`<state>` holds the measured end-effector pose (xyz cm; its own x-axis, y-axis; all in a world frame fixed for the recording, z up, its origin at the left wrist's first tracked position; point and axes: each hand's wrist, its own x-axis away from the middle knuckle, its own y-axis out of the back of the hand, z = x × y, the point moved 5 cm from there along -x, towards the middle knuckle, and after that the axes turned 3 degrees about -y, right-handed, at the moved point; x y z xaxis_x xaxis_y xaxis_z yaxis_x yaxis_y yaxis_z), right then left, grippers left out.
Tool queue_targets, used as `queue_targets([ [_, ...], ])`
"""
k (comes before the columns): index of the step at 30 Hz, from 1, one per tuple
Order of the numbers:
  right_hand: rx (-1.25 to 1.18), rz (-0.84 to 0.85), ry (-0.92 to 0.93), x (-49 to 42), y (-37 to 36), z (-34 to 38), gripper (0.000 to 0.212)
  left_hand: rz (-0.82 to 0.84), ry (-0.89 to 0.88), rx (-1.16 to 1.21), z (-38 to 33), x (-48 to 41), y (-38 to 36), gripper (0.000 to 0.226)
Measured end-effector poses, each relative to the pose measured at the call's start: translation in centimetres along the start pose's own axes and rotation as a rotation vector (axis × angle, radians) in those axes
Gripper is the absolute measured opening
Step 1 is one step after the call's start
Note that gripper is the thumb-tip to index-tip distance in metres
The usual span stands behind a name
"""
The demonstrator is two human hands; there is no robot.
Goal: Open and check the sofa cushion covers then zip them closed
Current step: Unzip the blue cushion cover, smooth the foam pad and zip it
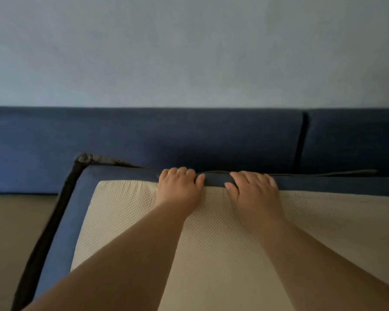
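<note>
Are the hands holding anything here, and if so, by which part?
Both the left hand and the right hand grip the sofa cushion by its far blue edge, with the fingers curled over it.

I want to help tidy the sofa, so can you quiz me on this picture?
1. True or false: the left hand and right hand both grip the far edge of the cushion.
2. What colour is the cushion's dotted panel? A beige, B red, C green.
3. Fill in: the sofa back behind the cushion is ____.

Key: 1 true; 2 A; 3 blue.
</note>
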<state>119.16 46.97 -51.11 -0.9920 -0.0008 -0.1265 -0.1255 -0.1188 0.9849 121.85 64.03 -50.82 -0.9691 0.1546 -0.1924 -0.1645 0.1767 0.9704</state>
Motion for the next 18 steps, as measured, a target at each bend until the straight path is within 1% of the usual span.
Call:
queue_targets([
  [3,-0.05,0.082,0.002,-0.4,-6.2,1.3,0.056,0.054,0.04,-0.014,3.0,0.1,-5.2,0.049],
  [7,-0.069,0.233,-0.021,-0.5,-13.5,2.8,0.06,0.201,0.05,-0.012,6.6,1.6,-12.1,0.059],
  [8,-0.062,0.303,-0.036,-0.6,-15.3,2.6,0.063,0.277,0.034,-0.009,7.1,2.5,-14.4,0.063],
  [10,-0.056,0.517,-0.07,0.6,-19.2,2.1,0.069,0.458,-0.022,-0.026,7.7,6.0,-18.6,0.069],
  [11,-0.04,0.609,-0.081,2.0,-21.1,1.9,0.072,0.52,-0.05,-0.038,7.9,8.1,-20.3,0.07],
  [12,-0.01,0.641,-0.08,3.4,-22.7,1.7,0.075,0.541,-0.061,-0.039,8.1,9.9,-21.6,0.07],
  [15,0.031,0.539,-0.083,5.2,-25.2,1.4,0.08,0.483,-0.043,-0.019,8.9,11.2,-23.2,0.068],
  [18,0.034,0.495,-0.102,5.2,-25.7,1.6,0.08,0.51,-0.062,-0.021,9.0,10.9,-23.3,0.067],
])
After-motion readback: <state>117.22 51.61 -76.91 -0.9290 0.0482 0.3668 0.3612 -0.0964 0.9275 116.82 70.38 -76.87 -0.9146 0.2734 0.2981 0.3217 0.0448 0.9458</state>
